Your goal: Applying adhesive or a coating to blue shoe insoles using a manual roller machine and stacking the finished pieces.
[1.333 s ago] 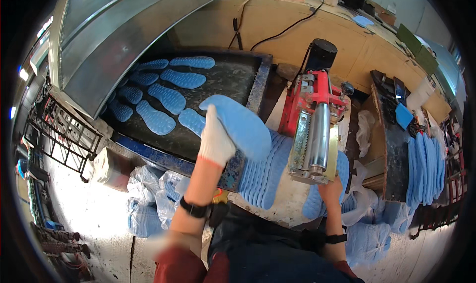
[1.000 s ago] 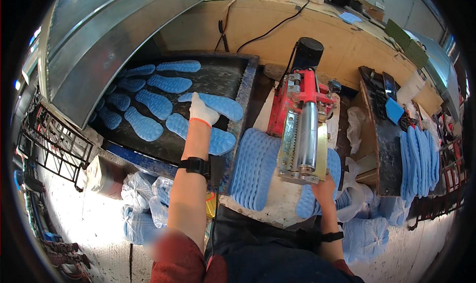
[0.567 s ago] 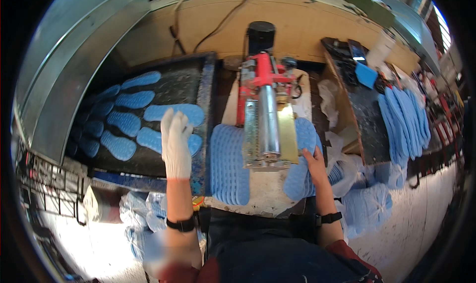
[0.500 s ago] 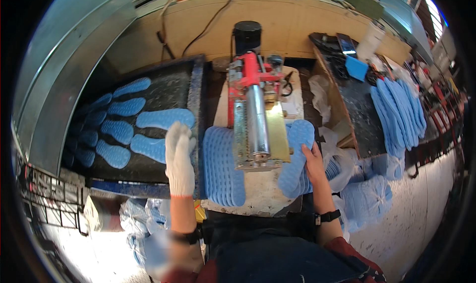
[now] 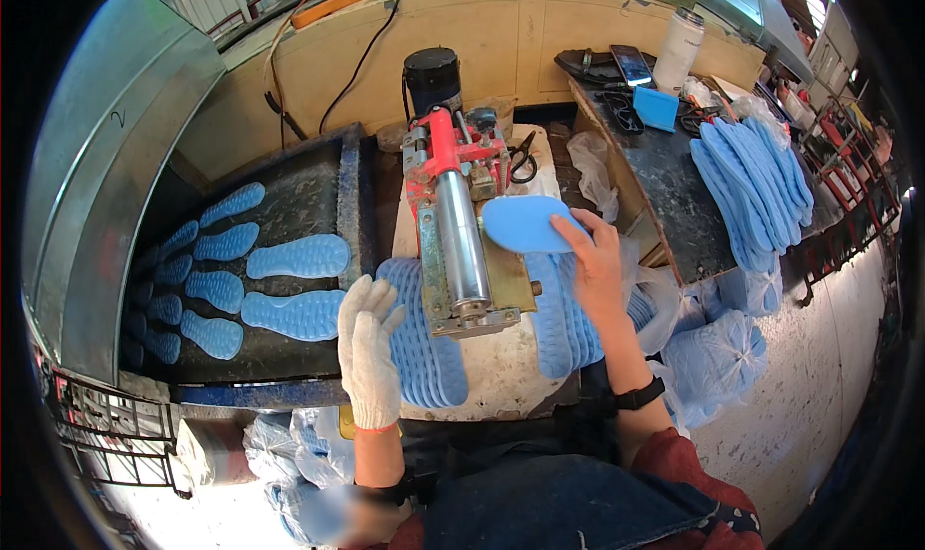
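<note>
A blue insole (image 5: 523, 224), its smooth side up, is pinched in my bare right hand (image 5: 599, 266) over the right side of the roller machine (image 5: 462, 242). My left hand (image 5: 369, 357), in a white knitted glove, is held with its fingers stretched out and nothing in it. It hovers between the left insole stack (image 5: 424, 348) and the black conveyor belt (image 5: 279, 362). A second insole stack (image 5: 554, 319) stands to the right of the metal roller, below my right hand. Several bumpy insoles (image 5: 299, 257) lie apart on the belt.
On the dark side table (image 5: 655, 198) at right sit a pile of insoles (image 5: 756, 194), a phone (image 5: 632, 65), a white bottle (image 5: 678, 49) and a blue box (image 5: 655, 108). Black scissors (image 5: 523, 160) lie behind the machine. Bagged insoles (image 5: 718, 367) rest on the floor.
My right hand has lifted an insole off the right stack and brought it up toward the machine. My left hand has drawn back from the belt's insoles. The view has shifted.
</note>
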The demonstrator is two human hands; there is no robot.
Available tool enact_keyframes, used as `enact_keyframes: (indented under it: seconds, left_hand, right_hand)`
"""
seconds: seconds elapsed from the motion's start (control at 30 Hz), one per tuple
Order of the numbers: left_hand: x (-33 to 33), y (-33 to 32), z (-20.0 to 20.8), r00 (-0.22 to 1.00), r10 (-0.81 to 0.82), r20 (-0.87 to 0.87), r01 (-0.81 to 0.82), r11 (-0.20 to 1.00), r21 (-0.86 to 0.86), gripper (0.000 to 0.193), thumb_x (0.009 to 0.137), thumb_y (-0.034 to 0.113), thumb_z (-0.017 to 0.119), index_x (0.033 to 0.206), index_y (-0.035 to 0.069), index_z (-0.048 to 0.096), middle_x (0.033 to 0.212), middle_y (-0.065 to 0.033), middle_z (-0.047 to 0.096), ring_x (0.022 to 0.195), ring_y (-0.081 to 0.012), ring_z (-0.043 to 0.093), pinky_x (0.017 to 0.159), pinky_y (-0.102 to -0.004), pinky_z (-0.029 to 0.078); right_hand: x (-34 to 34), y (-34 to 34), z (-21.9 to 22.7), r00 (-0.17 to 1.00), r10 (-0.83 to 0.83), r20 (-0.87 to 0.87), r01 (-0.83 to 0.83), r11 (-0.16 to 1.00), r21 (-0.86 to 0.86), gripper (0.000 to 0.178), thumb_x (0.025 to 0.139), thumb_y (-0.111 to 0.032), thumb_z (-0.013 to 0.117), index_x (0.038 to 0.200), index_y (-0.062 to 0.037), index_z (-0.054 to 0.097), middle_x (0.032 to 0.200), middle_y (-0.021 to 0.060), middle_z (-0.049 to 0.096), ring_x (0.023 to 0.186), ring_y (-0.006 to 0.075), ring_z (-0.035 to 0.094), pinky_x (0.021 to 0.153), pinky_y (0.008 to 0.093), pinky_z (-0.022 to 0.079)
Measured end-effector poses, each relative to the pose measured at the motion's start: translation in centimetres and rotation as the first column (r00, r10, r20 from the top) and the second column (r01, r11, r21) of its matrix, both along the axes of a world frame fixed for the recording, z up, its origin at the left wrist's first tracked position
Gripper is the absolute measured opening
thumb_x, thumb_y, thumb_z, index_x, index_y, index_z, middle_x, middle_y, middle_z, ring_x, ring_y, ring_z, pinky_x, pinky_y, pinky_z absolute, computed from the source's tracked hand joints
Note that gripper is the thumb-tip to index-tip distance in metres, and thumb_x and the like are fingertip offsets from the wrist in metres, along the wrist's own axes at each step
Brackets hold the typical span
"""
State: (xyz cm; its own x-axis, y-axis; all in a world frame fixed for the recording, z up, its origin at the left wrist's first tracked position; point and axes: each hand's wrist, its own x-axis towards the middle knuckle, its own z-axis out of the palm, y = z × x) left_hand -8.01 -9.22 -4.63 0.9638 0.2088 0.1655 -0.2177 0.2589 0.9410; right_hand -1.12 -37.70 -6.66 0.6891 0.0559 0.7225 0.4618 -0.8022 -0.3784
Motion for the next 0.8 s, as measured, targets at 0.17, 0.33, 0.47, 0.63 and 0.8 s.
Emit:
enact_keyframes:
  seconds: [0.17, 0.33, 0.47, 0.63, 0.8]
  left_hand:
    - [1.7, -1.4, 1.9, 0.989, -0.035, 0.146, 0.043, 0.998, -0.047, 0.067, 0.101, 0.044, 0.039, 0.15, 0.002, 0.021, 0.154, -0.0223, 0.024, 0.142, -0.0356, 0.026, 0.115, -0.048, 0.023]
    - [4.1, -1.8, 3.4, 0.967, -0.114, 0.228, 0.124, 0.992, -0.03, 0.067, 0.103, 0.045, 0.035, 0.152, 0.002, 0.016, 0.157, -0.0225, 0.016, 0.145, -0.0356, 0.017, 0.118, -0.0466, 0.016]
    - [5.7, -2.4, 3.2, 0.973, -0.101, 0.209, 0.113, 0.993, -0.045, 0.062, 0.104, 0.04, 0.031, 0.151, 0.003, 0.019, 0.156, -0.0212, 0.018, 0.146, -0.0328, 0.019, 0.118, -0.0431, 0.017]
    - [7.6, -2.6, 3.0, 0.998, -0.037, 0.046, 0.032, 0.995, 0.097, 0.06, 0.104, 0.041, 0.028, 0.15, 0.002, 0.023, 0.154, -0.0202, 0.025, 0.144, -0.0314, 0.023, 0.118, -0.0412, 0.021]
    - [8.6, -0.9, -1.8, 0.994, -0.101, 0.033, 0.089, 0.961, 0.262, 0.068, 0.102, 0.052, 0.029, 0.151, 0.004, 0.022, 0.139, -0.0171, 0.04, 0.133, -0.0285, 0.039, 0.112, -0.039, 0.029]
  right_hand:
    - [0.0, 1.3, 0.5, 0.991, 0.124, -0.04, -0.124, 0.992, -0.011, 0.059, 0.077, 0.008, 0.061, 0.129, -0.0203, 0.058, 0.12, 0.0118, 0.058, 0.101, 0.0311, 0.054, 0.084, 0.0391, 0.048]
    - [-1.1, 0.9, -0.4, 0.98, 0.197, -0.001, -0.197, 0.98, 0.016, 0.052, 0.085, -0.001, 0.062, 0.135, -0.012, 0.05, 0.12, 0.0126, 0.057, 0.099, 0.0289, 0.055, 0.08, 0.0376, 0.049]
    - [-1.7, -0.7, -4.8, 0.981, 0.106, -0.163, -0.018, 0.884, 0.467, 0.029, 0.096, -0.012, 0.055, 0.123, -0.0036, 0.052, 0.105, 0.0122, 0.061, 0.089, 0.0212, 0.059, 0.077, 0.0335, 0.049]
    - [-1.4, -1.1, -9.1, 0.898, 0.244, -0.368, 0.058, 0.761, 0.646, 0.02, 0.101, -0.016, 0.048, 0.113, -0.0015, 0.052, 0.098, 0.009, 0.061, 0.086, 0.0157, 0.06, 0.077, 0.028, 0.048]
    - [-2.0, 0.0, -11.2, 0.81, 0.227, -0.54, 0.044, 0.896, 0.442, 0.024, 0.097, -0.016, 0.052, 0.115, -0.0012, 0.055, 0.092, 0.0133, 0.063, 0.083, 0.0238, 0.062, 0.075, 0.0339, 0.049]
